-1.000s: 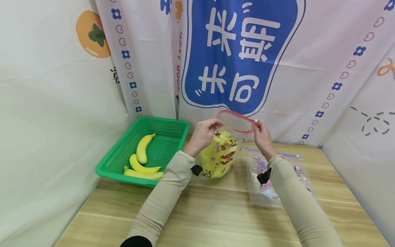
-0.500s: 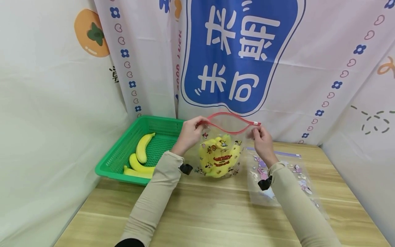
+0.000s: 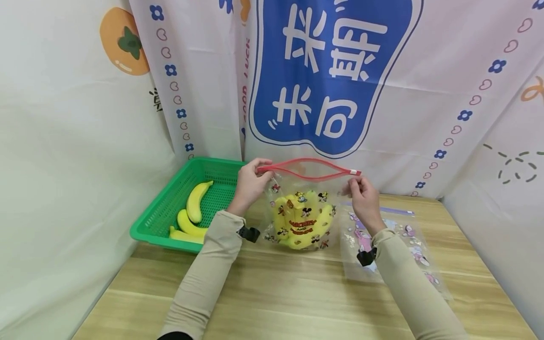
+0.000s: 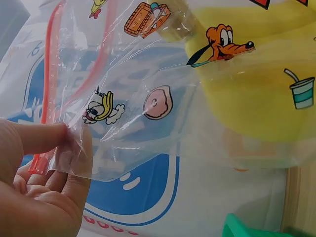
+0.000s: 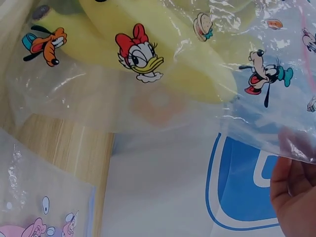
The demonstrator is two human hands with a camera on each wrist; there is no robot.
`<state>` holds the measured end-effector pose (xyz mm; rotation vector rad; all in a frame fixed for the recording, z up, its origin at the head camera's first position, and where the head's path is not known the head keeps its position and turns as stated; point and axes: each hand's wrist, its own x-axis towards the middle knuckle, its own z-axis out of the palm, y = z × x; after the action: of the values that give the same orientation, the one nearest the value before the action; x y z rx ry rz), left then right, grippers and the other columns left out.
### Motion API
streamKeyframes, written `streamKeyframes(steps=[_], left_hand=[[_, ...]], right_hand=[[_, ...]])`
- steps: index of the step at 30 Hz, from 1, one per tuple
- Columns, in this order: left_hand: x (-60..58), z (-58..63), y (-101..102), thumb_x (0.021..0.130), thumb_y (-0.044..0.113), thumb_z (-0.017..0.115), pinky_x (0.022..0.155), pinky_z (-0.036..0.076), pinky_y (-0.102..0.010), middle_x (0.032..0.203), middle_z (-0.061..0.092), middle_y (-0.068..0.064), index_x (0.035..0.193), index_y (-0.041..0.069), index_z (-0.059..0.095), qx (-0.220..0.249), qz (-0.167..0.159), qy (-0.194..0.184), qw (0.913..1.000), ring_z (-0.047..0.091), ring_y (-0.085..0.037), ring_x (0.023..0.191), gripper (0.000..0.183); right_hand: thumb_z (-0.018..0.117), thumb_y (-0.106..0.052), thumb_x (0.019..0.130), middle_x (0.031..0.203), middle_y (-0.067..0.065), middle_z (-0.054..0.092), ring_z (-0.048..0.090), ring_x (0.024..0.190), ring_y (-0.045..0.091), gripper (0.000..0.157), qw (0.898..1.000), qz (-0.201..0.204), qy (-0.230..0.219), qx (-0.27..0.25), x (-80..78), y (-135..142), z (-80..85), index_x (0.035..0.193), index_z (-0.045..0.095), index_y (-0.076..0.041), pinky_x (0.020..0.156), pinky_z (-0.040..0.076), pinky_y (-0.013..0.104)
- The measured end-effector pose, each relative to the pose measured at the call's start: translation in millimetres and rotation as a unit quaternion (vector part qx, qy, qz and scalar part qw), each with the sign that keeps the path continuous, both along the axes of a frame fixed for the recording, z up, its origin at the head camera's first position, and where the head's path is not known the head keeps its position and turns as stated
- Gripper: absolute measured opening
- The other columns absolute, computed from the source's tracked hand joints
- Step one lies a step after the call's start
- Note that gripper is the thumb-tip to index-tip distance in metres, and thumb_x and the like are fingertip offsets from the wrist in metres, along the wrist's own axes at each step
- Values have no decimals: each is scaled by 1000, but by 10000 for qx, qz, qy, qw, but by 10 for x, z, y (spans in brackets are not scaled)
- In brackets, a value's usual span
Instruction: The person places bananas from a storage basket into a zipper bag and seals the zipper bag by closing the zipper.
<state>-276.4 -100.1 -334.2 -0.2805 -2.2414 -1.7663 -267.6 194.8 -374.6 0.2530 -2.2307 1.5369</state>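
Note:
Between the two hands stands a clear zip bag [image 3: 276, 215] with cartoon prints and a red slider zip, its mouth parted in the middle. Yellow bananas [image 3: 299, 241] show through its plastic. The left hand [image 3: 250, 184] pinches the bag's upper left corner by the red zip; in the left wrist view the thumb and a finger press the plastic between them. At the upper right corner, just below the white slider, the right hand [image 3: 363, 198] pinches the bag's edge. The right wrist view shows only part of that hand, with its fingers behind the plastic.
A green basket [image 3: 155, 208] with several bananas [image 3: 199, 203] stands at the back left. On the table [image 3: 289, 302], under the right forearm, lies another clear bag [image 3: 418, 250] with a purple zip. A printed curtain [image 3: 425, 118] hangs behind.
The left hand has moved left along the red zip, drawing the bag wider and flatter. Its mouth has narrowed from a round loop to a slim gap. The right hand stays at the right corner.

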Motion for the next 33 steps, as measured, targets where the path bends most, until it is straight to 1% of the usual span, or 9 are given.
streamKeyframes(steps=[3, 5, 10, 15, 18, 22, 27, 30, 33], left_hand=[[-4, -1, -25, 87, 6, 68, 64, 54, -25, 94, 69, -13, 111, 4, 64, 179, 96, -206, 9996, 67, -20, 80, 25], [-9, -7, -38, 86, 6, 69, 64, 54, -24, 94, 69, -13, 110, 4, 65, 185, 125, -284, 9993, 67, -20, 80, 25], [-19, -25, -72, 87, 8, 68, 64, 53, -24, 94, 69, -13, 110, 4, 65, 170, 80, -366, 9992, 67, -19, 80, 23], [-40, -47, -139, 88, 5, 66, 74, 55, -34, 99, 68, -16, 112, 2, 65, 249, 47, -483, 9985, 66, -18, 81, 23], [-41, -49, -175, 89, 4, 65, 76, 55, -38, 102, 67, -18, 112, 1, 65, 225, 25, -543, 9983, 66, -19, 82, 23], [-20, -36, -228, 89, 3, 65, 74, 55, -34, 101, 68, -17, 111, 1, 65, 130, 4, -593, 9982, 67, -20, 81, 23], [-23, -41, -282, 89, 3, 64, 70, 55, -33, 97, 68, -14, 110, 3, 66, -299, 63, -559, 9980, 66, -22, 81, 21], [-44, -49, -300, 91, 3, 62, 64, 54, -31, 97, 67, -12, 112, 7, 65, -817, 46, -536, 9952, 64, -22, 82, 22], [-65, -36, -293, 91, 0, 55, 54, 48, -29, 99, 66, -9, 115, 9, 64, -1463, 16, -439, 9883, 59, -22, 72, 27]], right_hand=[[43, -14, 102, 88, 21, 64, 63, 77, 25, 23, 9999, 33, 166, 2, 87, -33, 61, 102, 56, 5, 68, 52, 30], [43, -13, 101, 85, 21, 64, 63, 74, 23, 22, 9996, 71, 265, 10, 108, -37, 71, 100, 56, 5, 65, 51, 27], [44, -24, 102, 83, 14, 64, 63, 70, 16, 28, 9994, 69, 337, 39, 0, 25, -61, 98, 57, -1, 63, 51, 26], [43, -28, 102, 82, 13, 64, 63, 69, 16, 31, 9988, 86, 477, 38, -45, 57, -140, 97, 56, -1, 60, 50, 26], [43, -24, 102, 83, 15, 64, 64, 69, 17, 29, 9990, 166, 403, -13, -19, 57, -121, 97, 56, 1, 60, 50, 23], [43, -15, 102, 83, 20, 64, 64, 69, 20, 26, 9991, 256, 334, 6, 92, -5, 1, 97, 55, 7, 60, 51, 26], [43, -10, 101, 80, 24, 62, 60, 66, 25, 23, 9988, 152, 308, 358, 239, -82, 152, 96, 55, 9, 58, 49, 21], [43, -10, 101, 79, 24, 61, 57, 68, 34, 23, 9984, 122, 298, 468, 270, -105, 191, 95, 56, 9, 57, 46, 18], [44, -10, 101, 80, 24, 61, 58, 71, 40, 23, 9986, 215, 268, 391, 265, -122, 200, 96, 56, 8, 58, 48, 21]])
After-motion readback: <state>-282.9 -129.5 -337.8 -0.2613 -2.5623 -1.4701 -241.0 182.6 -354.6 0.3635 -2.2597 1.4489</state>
